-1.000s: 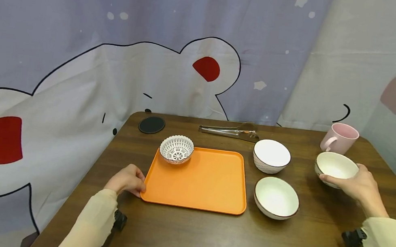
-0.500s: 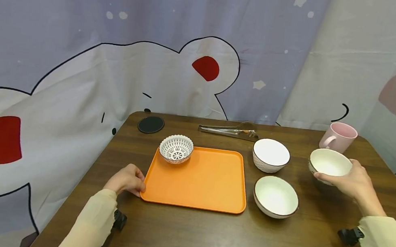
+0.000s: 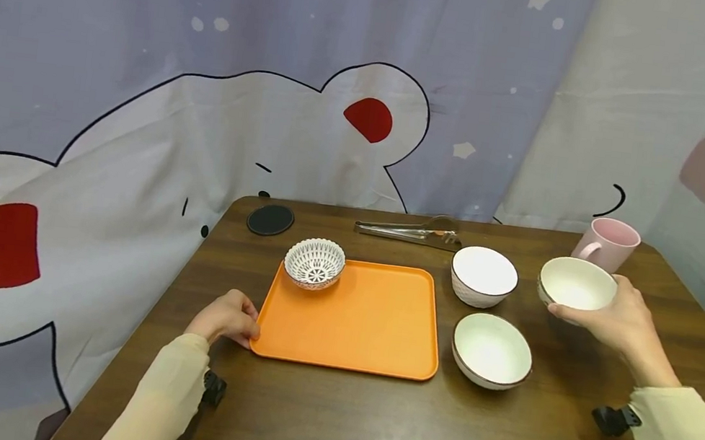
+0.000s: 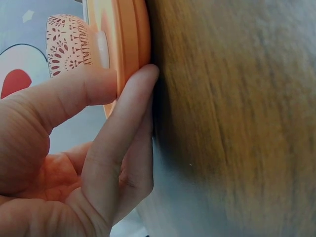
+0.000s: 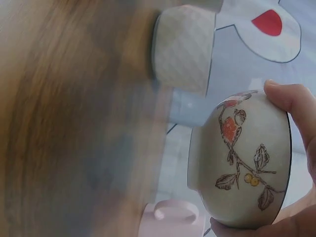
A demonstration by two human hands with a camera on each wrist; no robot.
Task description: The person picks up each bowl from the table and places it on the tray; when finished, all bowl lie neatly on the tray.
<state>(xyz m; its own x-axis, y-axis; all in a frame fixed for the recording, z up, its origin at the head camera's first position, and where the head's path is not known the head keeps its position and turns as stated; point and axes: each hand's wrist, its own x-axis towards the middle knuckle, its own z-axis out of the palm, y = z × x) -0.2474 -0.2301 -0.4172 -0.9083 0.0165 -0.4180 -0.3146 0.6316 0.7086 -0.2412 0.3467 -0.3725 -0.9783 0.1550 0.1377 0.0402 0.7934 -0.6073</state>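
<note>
Holding a leaf-patterned cream bowl in the right hand, lifted clear of the brown tabletop, with a pink mug just beyond. Pinching an orange tray by its near corner in the left hand, with a scalloped bowl on it. Seen between both hands, nearer the right: textured white bowl, dark-rimmed bowl.

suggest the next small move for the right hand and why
Probably carry the leaf-patterned bowl left toward the orange tray: the right hand holds it off the table, the left hand pinches the tray's edge, and bare space lies beside the scalloped bowl there.
</note>
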